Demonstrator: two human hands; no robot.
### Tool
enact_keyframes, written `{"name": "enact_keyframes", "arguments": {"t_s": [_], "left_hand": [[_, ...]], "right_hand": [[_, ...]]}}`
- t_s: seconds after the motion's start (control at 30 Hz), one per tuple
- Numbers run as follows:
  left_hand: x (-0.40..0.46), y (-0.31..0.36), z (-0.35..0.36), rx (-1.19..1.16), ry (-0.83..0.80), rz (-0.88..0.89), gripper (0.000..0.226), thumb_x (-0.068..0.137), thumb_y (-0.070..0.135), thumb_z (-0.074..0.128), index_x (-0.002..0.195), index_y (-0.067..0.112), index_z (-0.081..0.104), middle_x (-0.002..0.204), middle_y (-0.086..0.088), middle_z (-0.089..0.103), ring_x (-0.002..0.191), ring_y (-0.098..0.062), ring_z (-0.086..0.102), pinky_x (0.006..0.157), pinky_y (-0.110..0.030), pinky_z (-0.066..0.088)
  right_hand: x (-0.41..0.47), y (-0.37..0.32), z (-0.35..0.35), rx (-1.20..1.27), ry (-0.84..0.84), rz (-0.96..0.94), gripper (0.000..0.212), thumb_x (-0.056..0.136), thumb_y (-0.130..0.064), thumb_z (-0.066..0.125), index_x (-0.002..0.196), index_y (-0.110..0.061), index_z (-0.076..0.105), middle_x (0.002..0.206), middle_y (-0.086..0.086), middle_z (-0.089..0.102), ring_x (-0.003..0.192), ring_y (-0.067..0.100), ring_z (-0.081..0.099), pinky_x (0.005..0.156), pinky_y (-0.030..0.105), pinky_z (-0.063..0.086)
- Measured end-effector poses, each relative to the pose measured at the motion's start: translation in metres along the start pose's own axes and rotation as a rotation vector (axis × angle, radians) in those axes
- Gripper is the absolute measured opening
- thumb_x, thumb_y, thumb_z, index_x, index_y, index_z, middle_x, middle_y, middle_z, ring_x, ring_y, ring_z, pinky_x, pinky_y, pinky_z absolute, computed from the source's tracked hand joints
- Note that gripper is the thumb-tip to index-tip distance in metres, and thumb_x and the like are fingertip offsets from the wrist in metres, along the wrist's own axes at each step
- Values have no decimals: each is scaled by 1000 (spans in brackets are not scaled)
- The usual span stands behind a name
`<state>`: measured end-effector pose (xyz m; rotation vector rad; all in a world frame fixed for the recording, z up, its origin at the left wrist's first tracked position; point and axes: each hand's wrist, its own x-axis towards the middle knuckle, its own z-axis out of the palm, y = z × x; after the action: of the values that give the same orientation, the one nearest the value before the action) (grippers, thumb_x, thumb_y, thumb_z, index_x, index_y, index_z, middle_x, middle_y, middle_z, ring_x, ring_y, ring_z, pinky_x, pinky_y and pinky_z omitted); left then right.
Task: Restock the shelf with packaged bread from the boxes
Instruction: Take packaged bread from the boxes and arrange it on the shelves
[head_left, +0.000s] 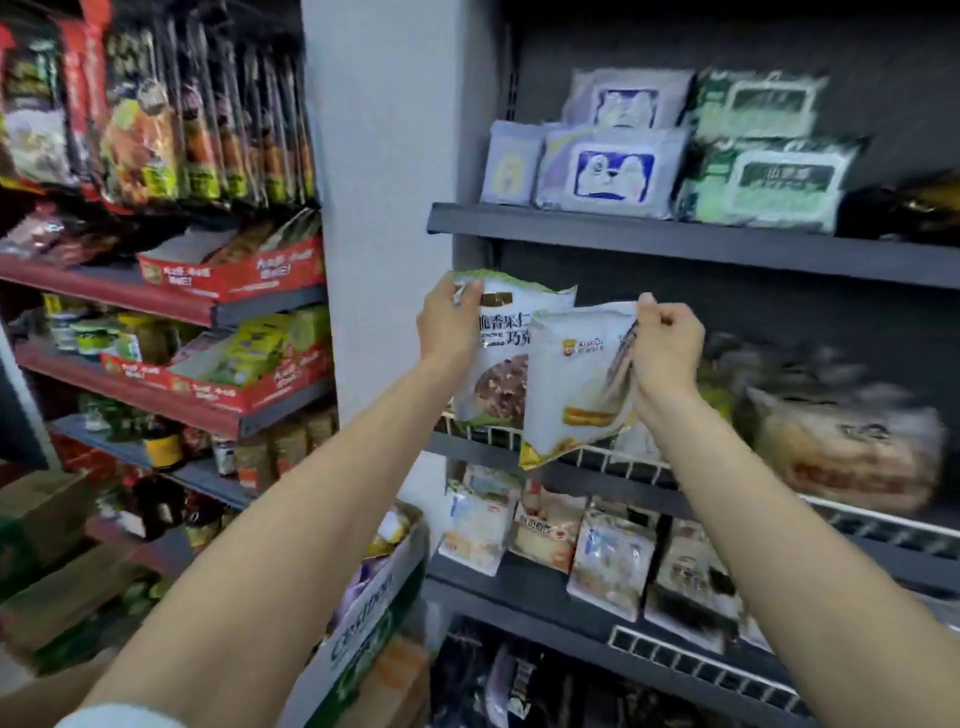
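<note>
Left arm: stretched up and forward, bare forearm, wrist bent slightly toward the shelf.
Left hand (449, 325): its grip pinches the top left corner of the chocolate nut bread bag (501, 353), thumb over the front, fingers behind.
Right arm: raised alongside the left, forearm bare.
Right hand (667, 348): fingers curled, its grip pinches the top right corner of the white sandwich bread bag (576, 379).
Bags in hand: two, one per hand, both upright; the white one overlaps the front right part of the chocolate one.
Where they are: at the front of the middle shelf (639, 483), lower ends at its white wire rail (597, 457); the white bag's bottom corner hangs over that rail.
Middle shelf room: dark open space behind and above the two bags; a blurred loaf pack (852, 447) lies to the right.
Upper shelf (675, 241): three purple packs (613, 169) and two green packs (769, 176), stacked.
Lower shelf (545, 597): about four small bread packs (613, 561) standing in a row.
Cardboard box (374, 613): open, below left, against the shelf's edge.
Left rack (171, 306): red-edged shelves of snacks, apart across a white pillar (379, 208).
</note>
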<state>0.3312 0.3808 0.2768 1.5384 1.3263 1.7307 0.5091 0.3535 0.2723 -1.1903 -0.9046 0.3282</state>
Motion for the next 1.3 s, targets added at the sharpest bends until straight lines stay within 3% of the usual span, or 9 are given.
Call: {"name": "enact_keyframes", "arguments": {"t_s": [0.23,0.4,0.5,0.6,0.67,0.8,0.93,1.17,1.3], "left_hand": [[21,-7,94,-74,-150,-190,47,99,29,43,137,1,42,139,-17,49,129,-33,45,109,-43,35],[25,-32,136,-21,-262,-248,54,100,24,43,148,7,23,138,-19,49,114,-32,55,91,-36,43],[22,-54,139,325,-311,62,59,94,6,51,145,6,22,133,-23,49,111,-35,57,81,-34,47],[18,-61,126,558,-268,521,66,78,-1,57,141,7,36,148,-16,34,135,-32,36,108,-38,37],[20,-64,113,729,-344,735,67,76,20,56,140,8,40,151,-12,33,142,-30,26,119,-44,19],[25,-77,98,1180,-594,799,96,73,71,39,151,18,18,160,-5,9,147,-27,-9,112,-39,-21],[24,-81,109,1389,-616,679,94,86,60,49,152,17,-2,159,-9,-12,145,-30,-21,111,-49,-20],[12,-94,80,989,-571,532,98,84,50,59,152,17,-4,159,-7,-11,147,-24,-15,118,-52,-5],[18,-107,24,547,-323,182,92,78,27,74,149,10,17,157,-12,12,147,-26,11,117,-36,15]], "right_hand": [[57,25,-51,-14,152,142,35,93,-34,52,63,-23,40,65,-5,43,77,22,47,74,41,42],[81,36,-62,-16,168,198,32,94,-32,53,66,-22,41,69,-3,48,79,25,52,87,49,49],[90,40,-60,51,152,240,32,96,-28,52,67,-20,41,68,-2,47,62,19,50,78,40,49],[94,43,-50,115,126,258,32,96,-25,52,68,-20,38,68,-1,45,53,13,43,69,31,44],[93,44,-41,147,106,269,32,96,-25,52,68,-21,37,70,-2,45,55,12,44,65,29,43],[88,44,-24,148,77,282,31,95,-27,54,68,-24,39,73,-3,47,76,21,52,77,36,47],[82,40,-12,138,49,284,31,94,-27,55,68,-22,41,72,-3,48,73,19,52,68,32,47],[52,27,5,141,15,318,16,97,-25,51,91,-10,48,76,-4,49,53,8,50,60,27,52],[37,24,21,244,-23,399,14,98,-21,49,100,-8,45,81,-3,46,50,10,49,43,17,47]]}}
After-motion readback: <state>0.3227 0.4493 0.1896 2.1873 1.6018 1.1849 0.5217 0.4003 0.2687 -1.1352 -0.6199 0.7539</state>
